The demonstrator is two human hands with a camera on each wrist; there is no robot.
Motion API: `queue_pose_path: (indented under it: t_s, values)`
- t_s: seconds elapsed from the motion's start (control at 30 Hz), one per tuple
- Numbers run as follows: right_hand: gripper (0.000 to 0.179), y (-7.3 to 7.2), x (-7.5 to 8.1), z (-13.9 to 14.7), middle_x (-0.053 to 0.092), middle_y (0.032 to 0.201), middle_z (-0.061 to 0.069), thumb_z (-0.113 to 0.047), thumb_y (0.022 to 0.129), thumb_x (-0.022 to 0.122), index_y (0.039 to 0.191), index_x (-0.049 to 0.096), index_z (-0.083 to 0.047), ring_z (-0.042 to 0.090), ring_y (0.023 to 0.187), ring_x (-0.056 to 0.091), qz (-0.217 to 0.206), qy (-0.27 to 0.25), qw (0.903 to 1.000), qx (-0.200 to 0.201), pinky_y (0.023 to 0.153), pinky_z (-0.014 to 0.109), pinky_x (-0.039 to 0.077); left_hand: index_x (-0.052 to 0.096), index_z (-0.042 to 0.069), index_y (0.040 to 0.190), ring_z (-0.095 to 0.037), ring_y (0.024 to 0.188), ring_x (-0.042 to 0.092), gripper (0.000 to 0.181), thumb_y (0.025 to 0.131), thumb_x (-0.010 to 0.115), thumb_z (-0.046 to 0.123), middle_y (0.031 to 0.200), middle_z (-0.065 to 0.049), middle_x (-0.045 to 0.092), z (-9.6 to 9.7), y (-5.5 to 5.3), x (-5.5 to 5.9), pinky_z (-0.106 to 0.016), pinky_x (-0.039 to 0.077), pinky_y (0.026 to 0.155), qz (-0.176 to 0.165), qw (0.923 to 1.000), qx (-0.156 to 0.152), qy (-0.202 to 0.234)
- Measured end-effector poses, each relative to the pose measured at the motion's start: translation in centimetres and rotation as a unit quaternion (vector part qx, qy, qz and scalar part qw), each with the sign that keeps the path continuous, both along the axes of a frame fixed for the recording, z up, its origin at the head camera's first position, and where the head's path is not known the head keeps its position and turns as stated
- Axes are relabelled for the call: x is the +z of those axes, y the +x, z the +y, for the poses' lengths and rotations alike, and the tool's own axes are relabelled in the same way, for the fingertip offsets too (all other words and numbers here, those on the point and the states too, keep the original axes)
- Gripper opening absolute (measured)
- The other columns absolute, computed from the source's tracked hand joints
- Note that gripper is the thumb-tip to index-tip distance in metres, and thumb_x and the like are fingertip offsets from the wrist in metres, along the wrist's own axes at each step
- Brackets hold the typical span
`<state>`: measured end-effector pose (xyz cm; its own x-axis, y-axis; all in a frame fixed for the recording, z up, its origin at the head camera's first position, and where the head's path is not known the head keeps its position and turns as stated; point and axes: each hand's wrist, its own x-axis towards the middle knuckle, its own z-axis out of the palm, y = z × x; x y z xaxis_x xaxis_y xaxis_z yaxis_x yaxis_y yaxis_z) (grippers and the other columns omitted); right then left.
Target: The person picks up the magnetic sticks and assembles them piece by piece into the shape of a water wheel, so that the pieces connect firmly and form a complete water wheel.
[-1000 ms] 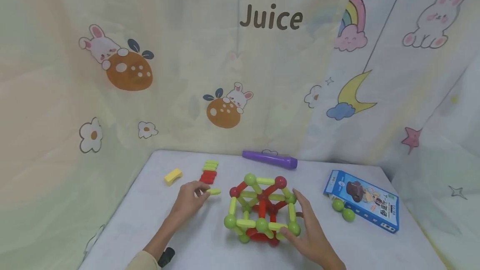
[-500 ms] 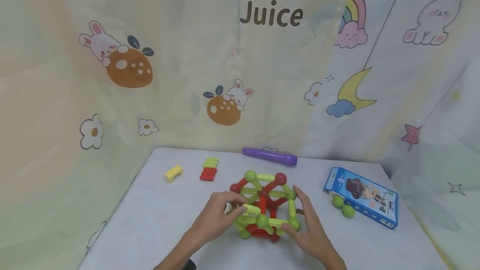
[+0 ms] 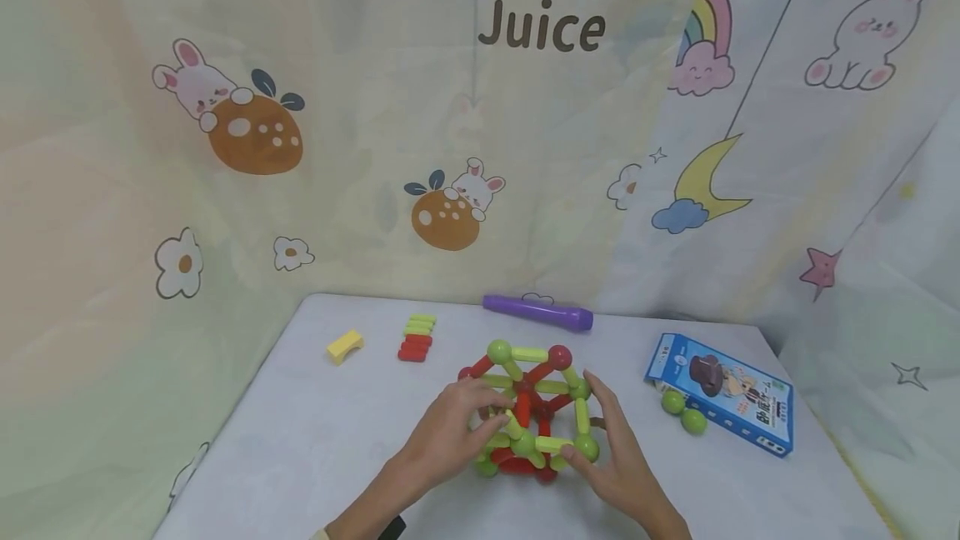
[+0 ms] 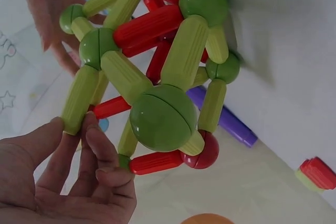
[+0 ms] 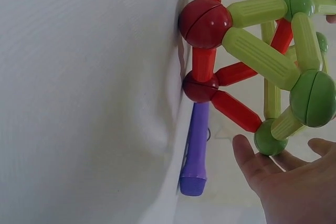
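Note:
A frame of magnetic building rods and balls (image 3: 543,445), in red and green, stands on the white table. My left hand (image 3: 453,432) is at its left front, covering part of it in the head view. Thumb and fingertips pinch the lower end of a light green magnetic rod (image 4: 80,98); the rod's upper end meets a green ball (image 4: 97,48) of the frame. On the other side my right hand (image 3: 624,465) holds the frame, thumb by the front green ball (image 3: 586,447) and fingers by the rear one (image 3: 581,388). In the right wrist view its fingertips touch a green ball (image 5: 271,138).
Several loose red rods (image 3: 416,347) and green rods (image 3: 420,324) lie in a row at back left, beside a yellow arch block (image 3: 345,347). A purple stick (image 3: 537,312) lies along the back edge. Two green balls (image 3: 684,412) rest against a blue box (image 3: 738,394) at right.
My left hand has carried the light green rod rightward from near the loose rods to the frame's left front, where its end now meets a ball. The right hand has stayed on the frame.

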<state>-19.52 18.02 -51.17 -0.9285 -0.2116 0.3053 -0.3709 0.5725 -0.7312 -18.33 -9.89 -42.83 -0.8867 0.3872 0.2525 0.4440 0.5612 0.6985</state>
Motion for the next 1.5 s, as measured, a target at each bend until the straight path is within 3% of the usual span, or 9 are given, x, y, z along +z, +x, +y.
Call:
queue_pose_path:
  t_s: [0.27,0.37,0.53,0.63,0.73,0.93,1.17,1.33,1.5]
  values:
    - [0.097,0.0,0.0,0.0,0.032,0.173,0.015,-0.027,0.097,0.083,0.171,0.021,-0.02,0.038,0.149,0.044,0.002,-0.001,1.0,0.0,0.1,0.061,0.057,0.082,0.014,0.122,-0.003,0.089,0.061,0.023,0.099,0.081,0.016,0.116,0.006,0.079,-0.3,0.0,0.0,-0.03,0.06,0.081,-0.005,0.9997,-0.008,0.023]
    - [0.096,0.1,0.0,0.2,0.032,0.173,0.015,-0.027,0.097,0.083,0.171,0.022,-0.018,0.039,0.149,0.044,0.005,-0.002,1.0,0.001,0.099,0.059,0.058,0.081,0.016,0.121,-0.005,0.091,0.063,0.02,0.101,0.079,0.018,0.109,0.011,0.078,-1.4,-0.8,-0.4,-0.034,0.06,0.081,-0.005,0.9988,0.012,0.047]
    - [0.096,0.4,0.3,0.7,0.032,0.173,0.014,-0.028,0.097,0.083,0.171,0.023,-0.019,0.04,0.15,0.041,0.001,-0.003,1.0,-0.008,0.099,0.056,0.059,0.08,0.016,0.116,-0.013,0.097,0.067,0.017,0.1,0.079,0.014,0.106,0.009,0.077,-5.7,-4.5,-2.8,-0.036,0.059,0.083,0.018,0.9899,0.13,0.053]
    - [0.094,0.6,0.2,1.2,0.033,0.173,0.015,-0.027,0.098,0.083,0.17,0.024,-0.018,0.04,0.15,0.042,0.0,-0.001,0.9999,-0.017,0.098,0.055,0.06,0.078,0.009,0.119,-0.021,0.103,0.069,0.021,0.098,0.079,0.009,0.115,-0.002,0.078,-8.4,-7.3,-5.4,-0.038,0.061,0.084,0.013,0.979,0.203,0.012]
    - [0.091,0.6,-0.1,1.4,0.034,0.172,0.016,-0.027,0.099,0.082,0.17,0.026,-0.017,0.041,0.15,0.042,-0.006,-0.002,0.9999,-0.013,0.098,0.053,0.06,0.076,0.003,0.123,-0.028,0.108,0.069,0.027,0.097,0.079,0.007,0.12,-0.011,0.076,-10.4,-9.1,-7.8,-0.043,0.061,0.086,-0.002,0.9699,0.237,-0.055]
    - [0.09,0.6,-0.4,1.5,0.036,0.171,0.015,-0.026,0.098,0.082,0.17,0.027,-0.02,0.04,0.149,0.043,-0.002,-0.002,1.0,-0.006,0.098,0.051,0.06,0.078,0.0,0.114,-0.024,0.092,0.062,0.023,0.091,0.082,0.002,0.101,-0.01,0.068,-11.7,-10.6,-9.9,-0.038,0.057,0.074,0.035,0.9587,0.222,-0.175]
    - [0.089,0.7,-0.1,1.8,0.036,0.171,0.015,-0.023,0.099,0.081,0.17,0.027,-0.022,0.039,0.148,0.044,0.01,-0.001,0.9999,-0.01,0.097,0.05,0.061,0.077,0.0,0.104,-0.025,0.092,0.061,0.019,0.087,0.082,-0.006,0.097,-0.01,0.065,-11.4,-11.2,-9.9,-0.039,0.058,0.074,0.064,0.9511,0.226,-0.201]
    - [0.087,1.0,0.1,1.9,0.038,0.169,0.017,-0.023,0.099,0.081,0.169,0.029,-0.019,0.042,0.147,0.044,0.01,-0.002,0.9999,-0.013,0.096,0.048,0.062,0.081,0.002,0.103,-0.021,0.08,0.057,0.014,0.09,0.082,-0.003,0.087,-0.008,0.066,-11.3,-11.4,-10.2,-0.034,0.055,0.068,0.063,0.9424,0.229,-0.236]
    - [0.086,1.2,0.1,1.8,0.04,0.168,0.016,-0.023,0.098,0.082,0.168,0.032,-0.018,0.041,0.146,0.045,0.011,-0.005,0.9999,-0.012,0.095,0.048,0.062,0.08,0.001,0.098,-0.019,0.075,0.054,0.013,0.087,0.087,0.001,0.082,-0.006,0.065,-11.0,-10.6,-10.2,-0.032,0.056,0.068,0.035,0.9485,0.229,-0.216]
